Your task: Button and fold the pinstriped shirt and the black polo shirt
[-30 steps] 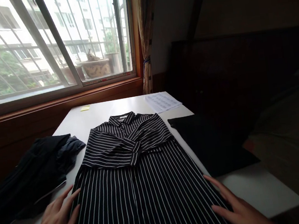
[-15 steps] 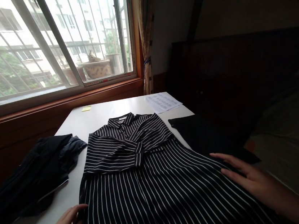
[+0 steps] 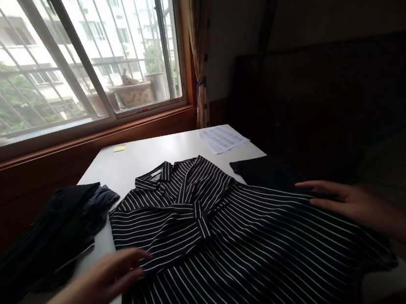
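Note:
A black shirt with white stripes [image 3: 258, 244] lies spread out, its collar toward the window and its sleeves [image 3: 167, 225] folded across the chest. It sits at a slant, the hem swung to the right. My left hand [image 3: 120, 275] reaches over the shirt's left edge by the folded sleeve, thumb and fingers apart. Whether it touches the cloth I cannot tell. On the far right, my right hand [image 3: 342, 199] is at the shirt's side edge with fingers stretched out and parted. No cloth is visibly pinched in either hand.
Dark folded clothes [image 3: 57, 229] lie left of the shirt on the white table [image 3: 161, 146]. Another dark garment [image 3: 256, 167] is at the right edge. Printed papers [image 3: 223, 138] and a yellow note [image 3: 119, 148] lie at the back, below the barred window [image 3: 127, 48].
The shirt has turned, its collar shifting left and its lower part swinging right. My left hand has moved up and right over the shirt; my right hand has moved slightly up and right.

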Demonstrator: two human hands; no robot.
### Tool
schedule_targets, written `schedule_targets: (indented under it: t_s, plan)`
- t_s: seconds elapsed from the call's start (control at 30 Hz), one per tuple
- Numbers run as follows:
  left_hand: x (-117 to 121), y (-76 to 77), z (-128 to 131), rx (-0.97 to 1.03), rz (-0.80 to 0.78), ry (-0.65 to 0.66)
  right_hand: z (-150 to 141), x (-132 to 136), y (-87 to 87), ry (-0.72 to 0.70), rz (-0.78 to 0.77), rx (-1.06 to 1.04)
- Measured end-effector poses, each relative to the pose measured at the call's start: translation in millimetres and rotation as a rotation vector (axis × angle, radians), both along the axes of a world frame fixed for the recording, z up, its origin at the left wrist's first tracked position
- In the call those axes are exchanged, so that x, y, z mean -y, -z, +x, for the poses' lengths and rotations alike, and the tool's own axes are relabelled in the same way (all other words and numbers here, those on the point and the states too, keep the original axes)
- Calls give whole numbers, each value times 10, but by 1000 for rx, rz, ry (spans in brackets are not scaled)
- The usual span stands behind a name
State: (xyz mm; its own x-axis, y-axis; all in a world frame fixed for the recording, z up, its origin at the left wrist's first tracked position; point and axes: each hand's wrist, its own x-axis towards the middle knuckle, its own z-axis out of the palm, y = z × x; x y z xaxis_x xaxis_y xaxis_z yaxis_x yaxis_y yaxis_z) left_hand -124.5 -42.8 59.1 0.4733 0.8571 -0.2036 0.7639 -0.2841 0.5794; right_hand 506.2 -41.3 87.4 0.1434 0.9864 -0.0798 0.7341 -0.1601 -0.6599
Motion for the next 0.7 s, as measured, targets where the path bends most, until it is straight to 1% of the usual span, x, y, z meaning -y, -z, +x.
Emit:
schedule_targets:
  t_s: [0.03,0.07,0.1,0.13,0.17,0.2,0.27,0.3,0.37,0.43,0.5,0.6,0.7]
  plan:
    - [-298,-46,7,-7,49,-55,9,8,5,5,-3,4]
    - [-601,-41,-1,-28,134,-135,13,17,6,9,-7,5]
    - [-890,8,-25,-82,236,-211,14,25,2,13,-10,3]
    - [-1148,93,-63,-175,323,-272,13,32,-4,12,-16,-3]
    - [-1366,197,-111,-278,363,-322,11,36,-12,8,-22,-15]
    - [-1537,308,-165,-360,365,-343,9,37,-21,-2,-28,-31]
    - [-1747,502,-268,-479,377,-362,8,24,-42,-34,-38,-70]
    - [-1799,572,-311,-504,382,-371,10,8,-54,-49,-41,-86]
    - [-1831,646,-377,-479,376,-393,21,-46,-78,-73,-48,-113]
    - [-1803,649,-427,-398,333,-404,44,-131,-104,-90,-70,-133]
    - [-1727,622,-487,-345,281,-404,75,-249,-128,-113,-94,-142]
    - [-1497,620,-660,-312,241,-391,117,-471,-156,-135,-79,-68]
    - [-1120,718,-934,-264,225,-343,121,-713,-176,-154,-77,35]
